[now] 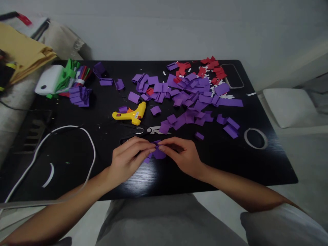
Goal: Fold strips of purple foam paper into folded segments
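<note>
Near the table's front edge, my left hand [132, 155] and my right hand [183, 155] meet over a small piece of purple paper [159, 153]. Both hands pinch it between thumb and fingers, the left from its left side and the right from its right. Part of the paper is hidden under the fingertips. Just beyond the hands lie scissors [151, 130] with black handles, partly covered by my left hand and some purple paper. A yellow glue gun [130, 114] rests on its side behind the scissors.
A large heap of folded purple paper pieces [192, 92] spreads over the table's back right, with red paper scraps [215, 68] behind. A tape ring [255, 138] lies at right. At left are a white cable [93, 150], a white box [50, 80] and green strips [68, 75].
</note>
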Demonstrator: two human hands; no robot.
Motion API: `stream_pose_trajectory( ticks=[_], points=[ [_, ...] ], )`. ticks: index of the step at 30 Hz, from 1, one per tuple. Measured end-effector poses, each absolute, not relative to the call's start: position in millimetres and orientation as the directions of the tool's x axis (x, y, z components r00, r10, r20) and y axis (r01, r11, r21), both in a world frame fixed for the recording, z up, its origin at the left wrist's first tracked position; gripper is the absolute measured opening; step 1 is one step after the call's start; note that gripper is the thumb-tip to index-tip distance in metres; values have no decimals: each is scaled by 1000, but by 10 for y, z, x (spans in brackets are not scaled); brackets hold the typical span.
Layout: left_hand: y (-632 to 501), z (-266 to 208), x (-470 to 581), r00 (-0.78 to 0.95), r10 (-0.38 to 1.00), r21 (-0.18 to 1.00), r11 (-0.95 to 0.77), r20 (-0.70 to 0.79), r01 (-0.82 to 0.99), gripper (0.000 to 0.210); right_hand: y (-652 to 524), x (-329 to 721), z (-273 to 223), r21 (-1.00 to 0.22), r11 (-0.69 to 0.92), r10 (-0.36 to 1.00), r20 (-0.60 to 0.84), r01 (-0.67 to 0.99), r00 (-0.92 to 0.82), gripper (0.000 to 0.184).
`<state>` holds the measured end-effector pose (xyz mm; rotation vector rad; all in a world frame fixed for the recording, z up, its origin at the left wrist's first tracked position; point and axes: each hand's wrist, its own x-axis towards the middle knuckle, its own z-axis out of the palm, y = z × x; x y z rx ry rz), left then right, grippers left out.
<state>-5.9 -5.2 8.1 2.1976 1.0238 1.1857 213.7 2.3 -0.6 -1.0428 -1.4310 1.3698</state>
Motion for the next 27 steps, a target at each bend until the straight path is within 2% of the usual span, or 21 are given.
stream_pose_trajectory(
  ticks=[6,12,21,27],
  points=[
    [-56,97,-40,324,809,708,-586,489,395,18,32,2137,-13,-994,85,960,66,61,-270,12],
    [-54,96,-21,303,824,729,-565,479,386,19,38,2131,-14,-999,29,968,24,16,-250,9],
    [-31,123,-43,364,747,631,-665,556,400,24,17,2126,0,-1000,-6,975,-9,17,-222,8],
    [-41,119,-46,334,802,703,-596,496,388,21,23,2128,11,-1000,9,975,4,22,-221,7]
  ],
)
